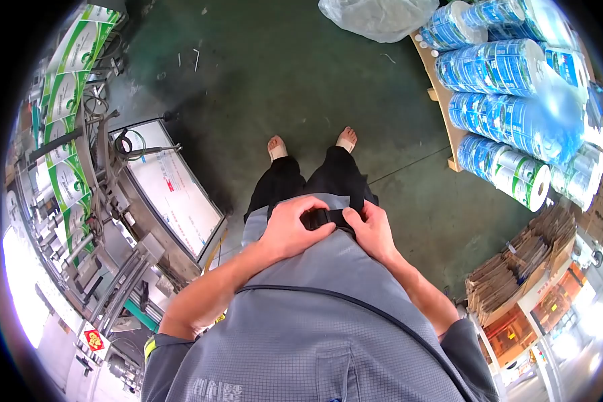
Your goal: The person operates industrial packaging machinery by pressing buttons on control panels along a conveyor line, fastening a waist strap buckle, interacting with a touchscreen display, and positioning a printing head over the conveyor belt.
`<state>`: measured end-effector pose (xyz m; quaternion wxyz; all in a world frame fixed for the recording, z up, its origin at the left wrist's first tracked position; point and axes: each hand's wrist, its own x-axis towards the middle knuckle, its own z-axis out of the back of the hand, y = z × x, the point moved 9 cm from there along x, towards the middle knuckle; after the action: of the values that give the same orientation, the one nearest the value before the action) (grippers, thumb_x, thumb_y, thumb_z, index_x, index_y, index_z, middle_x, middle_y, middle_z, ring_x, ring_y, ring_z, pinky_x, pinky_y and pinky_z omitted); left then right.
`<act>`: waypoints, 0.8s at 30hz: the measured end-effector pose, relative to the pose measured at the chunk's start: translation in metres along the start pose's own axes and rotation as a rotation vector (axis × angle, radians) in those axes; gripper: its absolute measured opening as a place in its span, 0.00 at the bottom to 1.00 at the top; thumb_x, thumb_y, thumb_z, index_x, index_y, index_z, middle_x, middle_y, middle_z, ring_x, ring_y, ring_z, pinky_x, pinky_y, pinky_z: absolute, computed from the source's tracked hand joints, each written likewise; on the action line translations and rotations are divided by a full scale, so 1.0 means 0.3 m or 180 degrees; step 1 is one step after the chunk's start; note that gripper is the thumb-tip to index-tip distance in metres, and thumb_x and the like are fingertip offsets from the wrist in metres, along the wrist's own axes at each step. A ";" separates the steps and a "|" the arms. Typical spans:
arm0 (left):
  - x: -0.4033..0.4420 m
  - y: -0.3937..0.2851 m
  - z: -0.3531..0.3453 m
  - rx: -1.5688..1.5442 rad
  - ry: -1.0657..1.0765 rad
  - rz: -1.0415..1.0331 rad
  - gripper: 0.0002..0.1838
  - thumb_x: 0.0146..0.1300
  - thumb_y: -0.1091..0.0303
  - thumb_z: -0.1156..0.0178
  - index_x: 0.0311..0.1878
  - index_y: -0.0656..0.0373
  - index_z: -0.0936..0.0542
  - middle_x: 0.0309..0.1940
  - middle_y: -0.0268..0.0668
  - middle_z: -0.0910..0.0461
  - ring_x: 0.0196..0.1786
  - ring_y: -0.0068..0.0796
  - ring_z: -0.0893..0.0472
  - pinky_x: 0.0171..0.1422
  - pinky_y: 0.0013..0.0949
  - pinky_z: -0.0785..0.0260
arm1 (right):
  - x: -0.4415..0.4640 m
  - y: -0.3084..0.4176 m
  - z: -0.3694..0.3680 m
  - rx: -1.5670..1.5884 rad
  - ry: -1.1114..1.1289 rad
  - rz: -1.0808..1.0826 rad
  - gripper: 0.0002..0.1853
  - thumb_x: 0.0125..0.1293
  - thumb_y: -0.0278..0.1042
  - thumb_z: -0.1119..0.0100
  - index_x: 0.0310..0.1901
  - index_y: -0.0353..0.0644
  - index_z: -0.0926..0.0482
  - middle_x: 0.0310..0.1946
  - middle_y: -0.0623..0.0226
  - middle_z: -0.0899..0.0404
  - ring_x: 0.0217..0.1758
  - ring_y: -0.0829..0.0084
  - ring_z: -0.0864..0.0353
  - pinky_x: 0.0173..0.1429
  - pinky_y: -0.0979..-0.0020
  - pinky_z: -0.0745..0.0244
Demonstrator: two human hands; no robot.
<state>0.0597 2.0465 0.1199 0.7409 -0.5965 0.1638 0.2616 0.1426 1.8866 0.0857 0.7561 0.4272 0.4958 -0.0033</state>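
In the head view a black strap buckle (323,218) sits at my waist, over the front of a grey garment (315,321) with a black cord across it. My left hand (293,226) is closed on the buckle's left end, thumb below and fingers curled above. From the other side my right hand (374,231) grips the right end, where a black strap (356,194) runs up beside the fingers. The hands are apart, with the buckle between them. Parts of it are hidden behind the fingers.
At left stands a machine with a green-and-white printed film web (67,100) and a framed white panel (174,184). Wrapped blue printed rolls (492,67) lie on a wooden pallet (442,100) at right. Flattened cardboard (516,261) is stacked below them. A clear plastic bag (382,17) rests on the green floor (248,80).
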 end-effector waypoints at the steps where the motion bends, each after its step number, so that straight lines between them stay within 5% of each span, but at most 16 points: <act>1: -0.002 0.003 -0.005 0.0000 0.0006 -0.0011 0.18 0.57 0.62 0.25 0.47 0.60 0.16 0.39 0.38 0.16 0.41 0.31 0.16 0.48 0.32 0.23 | -0.005 -0.004 0.007 0.0000 -0.0012 0.0003 0.15 0.71 0.39 0.39 0.40 0.30 0.19 0.28 0.66 0.17 0.32 0.78 0.23 0.41 0.69 0.25; 3: -0.015 -0.020 0.004 0.0005 -0.0200 -0.0404 0.18 0.55 0.62 0.24 0.45 0.61 0.14 0.37 0.38 0.15 0.38 0.31 0.16 0.44 0.30 0.24 | -0.021 -0.030 0.021 0.0266 -0.0130 -0.0155 0.14 0.72 0.37 0.39 0.39 0.31 0.18 0.29 0.69 0.18 0.33 0.81 0.24 0.40 0.72 0.26; 13: -0.003 -0.036 -0.026 -0.0051 0.0250 -0.0300 0.21 0.59 0.61 0.25 0.54 0.58 0.15 0.43 0.40 0.14 0.43 0.36 0.16 0.50 0.33 0.24 | -0.051 -0.068 0.059 0.1564 -0.0395 -0.0541 0.14 0.75 0.39 0.40 0.31 0.41 0.22 0.22 0.80 0.27 0.22 0.86 0.34 0.29 0.78 0.40; 15: -0.001 -0.023 -0.030 0.0028 0.0263 -0.0411 0.19 0.64 0.61 0.29 0.55 0.59 0.16 0.43 0.40 0.15 0.44 0.32 0.17 0.52 0.32 0.24 | -0.040 -0.053 0.050 0.1227 0.0056 -0.0518 0.15 0.74 0.41 0.37 0.34 0.38 0.20 0.25 0.77 0.23 0.27 0.84 0.29 0.32 0.76 0.34; 17: 0.014 0.058 -0.044 -0.0399 0.0460 0.0148 0.18 0.69 0.61 0.32 0.56 0.61 0.17 0.43 0.38 0.15 0.46 0.28 0.18 0.52 0.32 0.25 | -0.054 -0.044 0.054 0.1235 0.0034 -0.0494 0.15 0.72 0.42 0.34 0.37 0.37 0.19 0.28 0.73 0.21 0.30 0.81 0.26 0.35 0.75 0.30; 20: 0.019 0.090 -0.082 -0.0791 0.0745 0.0427 0.16 0.75 0.63 0.38 0.57 0.63 0.20 0.46 0.38 0.15 0.50 0.27 0.19 0.57 0.32 0.26 | -0.125 0.150 0.068 -0.1031 -0.0139 0.0956 0.11 0.64 0.40 0.29 0.43 0.42 0.15 0.34 0.63 0.18 0.37 0.65 0.16 0.43 0.68 0.21; 24: 0.036 0.095 -0.096 -0.0717 0.0718 0.0312 0.19 0.79 0.57 0.44 0.56 0.66 0.20 0.46 0.42 0.16 0.49 0.31 0.19 0.58 0.35 0.28 | -0.096 0.148 0.034 -0.1830 0.0291 0.0737 0.07 0.61 0.37 0.30 0.38 0.45 0.13 0.34 0.63 0.16 0.38 0.59 0.15 0.41 0.62 0.20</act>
<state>0.0538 2.0249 0.0844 0.6326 -0.6927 0.2444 0.2455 0.1546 1.8962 0.1374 0.8181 0.2493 0.4580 0.2423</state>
